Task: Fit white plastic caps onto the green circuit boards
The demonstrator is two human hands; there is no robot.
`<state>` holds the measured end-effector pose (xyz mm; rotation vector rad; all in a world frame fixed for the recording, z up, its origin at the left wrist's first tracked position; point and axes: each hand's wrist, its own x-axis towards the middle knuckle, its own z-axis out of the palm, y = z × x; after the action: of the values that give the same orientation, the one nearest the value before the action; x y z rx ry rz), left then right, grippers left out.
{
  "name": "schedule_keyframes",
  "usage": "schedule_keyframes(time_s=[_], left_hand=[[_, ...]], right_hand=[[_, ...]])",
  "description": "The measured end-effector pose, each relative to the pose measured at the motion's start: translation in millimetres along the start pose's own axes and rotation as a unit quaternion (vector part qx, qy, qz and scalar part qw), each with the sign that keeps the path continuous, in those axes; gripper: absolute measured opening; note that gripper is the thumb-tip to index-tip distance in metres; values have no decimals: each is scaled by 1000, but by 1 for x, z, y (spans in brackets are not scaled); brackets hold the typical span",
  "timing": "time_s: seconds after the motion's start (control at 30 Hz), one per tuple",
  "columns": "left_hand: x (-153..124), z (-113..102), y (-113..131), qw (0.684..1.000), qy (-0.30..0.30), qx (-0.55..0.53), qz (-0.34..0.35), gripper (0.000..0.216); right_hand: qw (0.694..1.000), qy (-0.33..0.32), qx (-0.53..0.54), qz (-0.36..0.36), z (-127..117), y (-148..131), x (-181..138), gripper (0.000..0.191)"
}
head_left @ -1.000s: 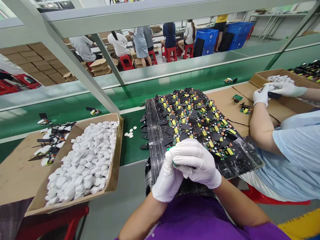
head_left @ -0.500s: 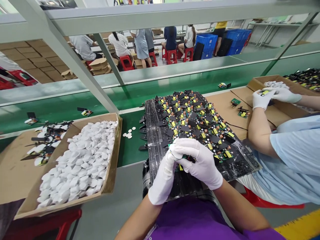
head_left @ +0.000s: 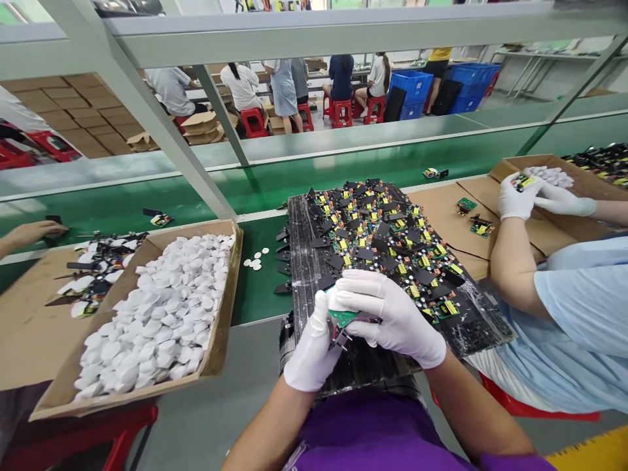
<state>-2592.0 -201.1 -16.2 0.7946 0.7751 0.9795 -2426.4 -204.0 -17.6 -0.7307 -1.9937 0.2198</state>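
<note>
Both my hands wear white gloves and meet over the near end of a black tray (head_left: pixel 304 275). My left hand (head_left: pixel 314 343) and my right hand (head_left: pixel 392 314) are both closed on one small green circuit board (head_left: pixel 342 318), held just above the tray. A white round pad (head_left: pixel 336 301) lies against the board under my right fingers. The tray carries a heap of circuit boards (head_left: pixel 383 235) with black plates and yellow parts.
A cardboard box of white round pads (head_left: pixel 157 311) sits at my left, with a few loose pads (head_left: pixel 255 260) on the green belt. On my right a co-worker's gloved hands (head_left: pixel 530 193) hold a board over a cardboard box. Another person's hand (head_left: pixel 34 232) reaches in at far left.
My hands have shifted slightly and parted, so the green board between them now shows. The co-worker's hands rose a little. A hand has appeared at the far left.
</note>
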Motion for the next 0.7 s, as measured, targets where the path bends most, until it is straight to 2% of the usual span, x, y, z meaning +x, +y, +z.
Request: schedule_keyframes(time_s=[0.07,0.2,0.27,0.37,0.5,0.7], left_hand=[[0,8,3,997,-16,-40,-70,18],[-4,12,1,987,4,-59,-148,33],[-5,10,-3,986,5,-57,-154,42],[-5,8,-7,988,-34,-60,-137,57],[-4,9,-8,989,-81,-57,-113,55],[-7,9,-13,982,-41,-88,-160,56]], right_hand=[[999,26,2,-33,3,0,1,29],[993,94,22,-65,7,2,-5,29],[992,103,44,-65,8,3,-8,30],[993,95,54,-54,7,3,-8,30],[997,50,49,-45,2,2,-4,30],[993,67,59,-80,3,2,-4,17]])
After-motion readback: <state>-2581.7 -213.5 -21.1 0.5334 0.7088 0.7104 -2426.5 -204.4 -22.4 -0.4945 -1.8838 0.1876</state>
